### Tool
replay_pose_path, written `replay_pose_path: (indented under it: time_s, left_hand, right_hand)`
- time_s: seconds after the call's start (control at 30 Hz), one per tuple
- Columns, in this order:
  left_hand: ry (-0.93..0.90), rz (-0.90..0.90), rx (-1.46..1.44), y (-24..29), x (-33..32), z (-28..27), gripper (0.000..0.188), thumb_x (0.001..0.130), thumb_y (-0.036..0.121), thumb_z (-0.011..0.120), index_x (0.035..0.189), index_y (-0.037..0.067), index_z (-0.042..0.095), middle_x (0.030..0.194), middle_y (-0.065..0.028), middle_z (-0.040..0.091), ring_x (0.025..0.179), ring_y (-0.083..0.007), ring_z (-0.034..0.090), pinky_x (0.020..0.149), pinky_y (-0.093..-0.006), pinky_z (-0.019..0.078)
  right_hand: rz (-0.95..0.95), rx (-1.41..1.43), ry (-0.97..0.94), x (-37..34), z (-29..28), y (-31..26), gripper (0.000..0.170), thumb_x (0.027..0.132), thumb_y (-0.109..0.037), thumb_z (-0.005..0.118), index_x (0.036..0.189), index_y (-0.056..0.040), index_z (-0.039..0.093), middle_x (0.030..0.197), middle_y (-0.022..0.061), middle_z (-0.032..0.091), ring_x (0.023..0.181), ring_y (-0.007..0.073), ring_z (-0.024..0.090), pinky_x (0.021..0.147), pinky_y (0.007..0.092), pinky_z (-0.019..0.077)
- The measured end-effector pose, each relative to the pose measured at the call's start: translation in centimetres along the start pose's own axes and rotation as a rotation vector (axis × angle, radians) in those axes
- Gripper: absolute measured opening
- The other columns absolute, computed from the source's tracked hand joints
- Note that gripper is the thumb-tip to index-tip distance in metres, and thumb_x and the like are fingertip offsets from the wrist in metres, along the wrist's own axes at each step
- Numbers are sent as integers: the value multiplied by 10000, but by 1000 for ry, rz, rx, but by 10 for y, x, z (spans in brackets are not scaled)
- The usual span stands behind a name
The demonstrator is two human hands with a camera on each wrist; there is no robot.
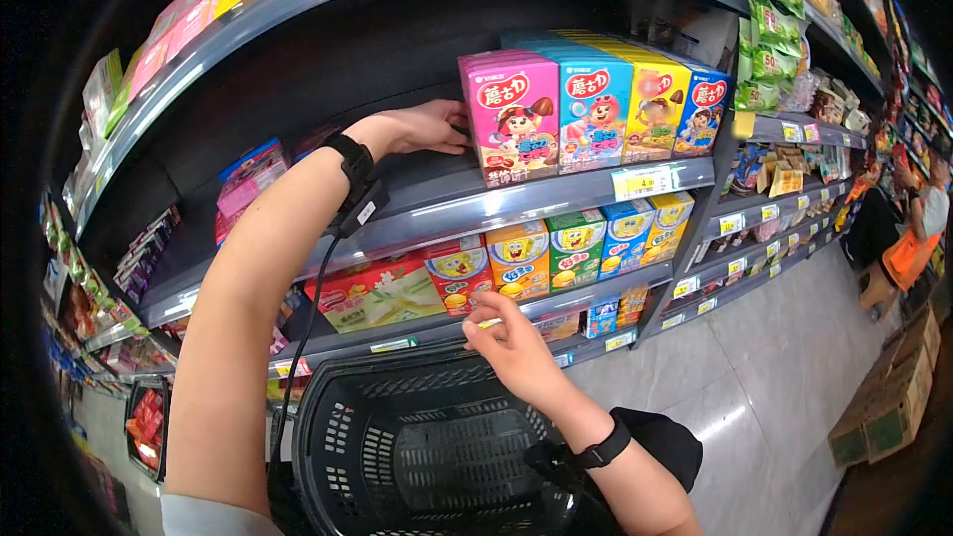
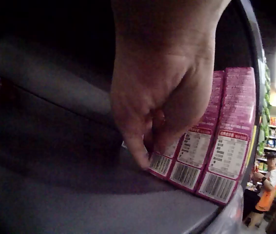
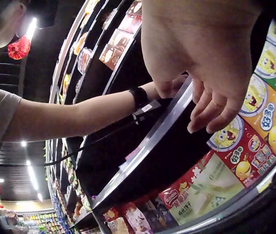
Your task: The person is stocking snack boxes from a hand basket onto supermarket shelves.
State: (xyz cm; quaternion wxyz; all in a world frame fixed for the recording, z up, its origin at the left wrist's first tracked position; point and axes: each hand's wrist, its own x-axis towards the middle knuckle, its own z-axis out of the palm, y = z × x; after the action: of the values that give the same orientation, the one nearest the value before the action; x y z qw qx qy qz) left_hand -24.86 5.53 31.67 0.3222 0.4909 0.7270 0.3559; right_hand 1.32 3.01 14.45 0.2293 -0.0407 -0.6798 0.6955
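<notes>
On the upper shelf stands a row of snack boxes, with a pink box (image 1: 513,124) at its left end, then a light-blue box (image 1: 593,114), a yellow box and a blue one. My left hand (image 1: 422,127) reaches into the shelf beside the pink stack. In the left wrist view its fingertips are at the lower side of the rearmost visible pink box (image 2: 162,161), near the printed barcodes. My right hand (image 1: 516,349) hovers above the black shopping basket (image 1: 328,392), fingers loosely curled with nothing in them.
Cartoon-printed boxes (image 1: 518,260) line the shelf below. A pink package (image 1: 238,194) lies farther left on the upper shelf. Cardboard cartons (image 1: 886,402) stand on the floor at right, near a person in orange (image 1: 911,248). A cable (image 1: 303,347) hangs from my left wrist.
</notes>
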Motion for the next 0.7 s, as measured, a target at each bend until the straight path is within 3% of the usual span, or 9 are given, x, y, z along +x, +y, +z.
replay_pose_path:
  time_s: [0.07, 0.17, 0.27, 0.33, 0.4, 0.47, 0.5, 0.57, 0.7]
  left_hand:
    - [-27, 0, 63, -3, -5, -4, 458, 838, -26, 440, 1276, 28, 318, 1281, -103, 409, 1157, -193, 431, 965, -309, 381]
    - [105, 12, 98, -7, -24, -42, 467, 856, 39, 429, 1299, 18, 282, 1278, -150, 409, 1128, -236, 453, 923, -321, 403]
    - [487, -25, 188, -13, -73, -88, 411, 836, 88, 452, 1236, 11, 394, 1197, -141, 498, 1038, -234, 522, 852, -316, 449]
    - [686, -23, 502, -51, -102, -144, 335, 831, 141, 447, 1128, -1, 509, 1062, -125, 573, 948, -222, 571, 780, -342, 474]
    - [745, -108, 1002, -103, -137, -199, 417, 811, 325, 508, 1107, 35, 552, 1078, -147, 572, 1021, -257, 540, 862, -393, 423]
    - [688, -247, 977, -111, -180, -179, 581, 776, 466, 521, 1209, 80, 484, 1220, -167, 480, 1141, -295, 448, 972, -378, 326]
    - [693, -250, 974, -115, -191, -176, 581, 776, 466, 521, 1209, 80, 484, 1220, -167, 480, 1141, -295, 448, 972, -378, 326]
    - [583, -480, 526, -120, -207, -172, 724, 774, 482, 554, 1315, 61, 322, 1320, -160, 371, 1215, -269, 353, 1010, -320, 269]
    - [468, -537, 715, -108, -218, -165, 845, 720, 483, 621, 1338, 41, 249, 1337, -158, 341, 1227, -263, 333, 1018, -323, 256]
  right_hand:
    - [-1, 9, -1, -1, 0, 2, 451, 830, -170, 576, 1193, 8, 376, 924, 72, 547, 754, 138, 566, 674, 268, 455]
    - [20, -17, 8, -3, -2, 7, 441, 834, -155, 572, 1193, 7, 374, 917, 65, 545, 747, 122, 564, 674, 253, 455]
    - [36, -29, 14, -5, -8, 6, 428, 836, -139, 564, 1190, 9, 375, 923, 74, 544, 761, 128, 574, 682, 249, 456]
    - [49, -40, 28, -5, -10, 3, 416, 838, -130, 559, 1185, 10, 379, 933, 75, 546, 767, 134, 580, 689, 252, 456]
    - [60, -34, 32, -4, -10, 4, 410, 842, -129, 551, 1186, 12, 377, 934, 75, 545, 768, 139, 582, 693, 256, 457]
    - [78, -60, 38, -2, -8, 3, 418, 845, -135, 546, 1194, 14, 370, 931, 73, 543, 767, 142, 582, 692, 259, 457]
    - [84, -62, 30, -1, -6, 3, 424, 848, -143, 542, 1201, 14, 365, 925, 73, 541, 766, 144, 582, 693, 261, 456]
    - [92, -73, 12, 1, -3, 5, 424, 848, -144, 542, 1200, 14, 366, 927, 75, 540, 767, 145, 583, 694, 260, 455]
    - [128, -79, -12, 3, 0, 19, 419, 850, -146, 541, 1199, 12, 372, 931, 80, 536, 772, 145, 583, 692, 255, 450]
